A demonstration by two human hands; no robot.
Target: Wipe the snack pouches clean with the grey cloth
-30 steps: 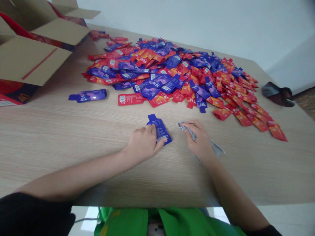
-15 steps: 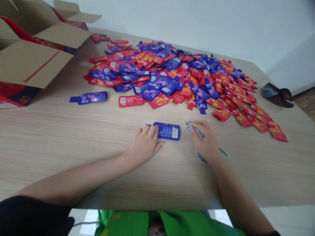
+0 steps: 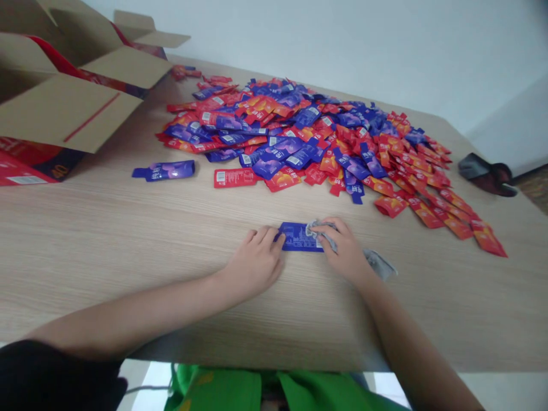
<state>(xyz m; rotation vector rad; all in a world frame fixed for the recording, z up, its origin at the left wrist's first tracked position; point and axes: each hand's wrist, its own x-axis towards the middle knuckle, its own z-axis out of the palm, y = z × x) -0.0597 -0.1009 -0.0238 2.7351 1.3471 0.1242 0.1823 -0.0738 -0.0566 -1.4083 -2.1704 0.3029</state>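
A blue pouch (image 3: 295,237) lies flat on the table in front of me, its printed back with the barcode facing up. My left hand (image 3: 258,257) is closed on the pouch's narrow left end, pinning it to the table. A grey cloth (image 3: 379,264) is bunched in my right hand (image 3: 346,251), whose fingers press it onto the right part of the pouch. The cloth's loose end trails on the table to the right of that wrist. The barcode is mostly covered by the cloth and fingers.
A wide heap of red and blue pouches (image 3: 282,137) spreads across the back of the table (image 3: 149,240). One blue pouch (image 3: 165,170) lies apart on the left. Open cardboard boxes (image 3: 103,114) stand at the far left. A dark object (image 3: 487,174) sits near the right edge.
My right hand has moved left with the cloth, from beside the pouch onto its right part. My left hand still holds the narrow end. The view has shifted slightly.
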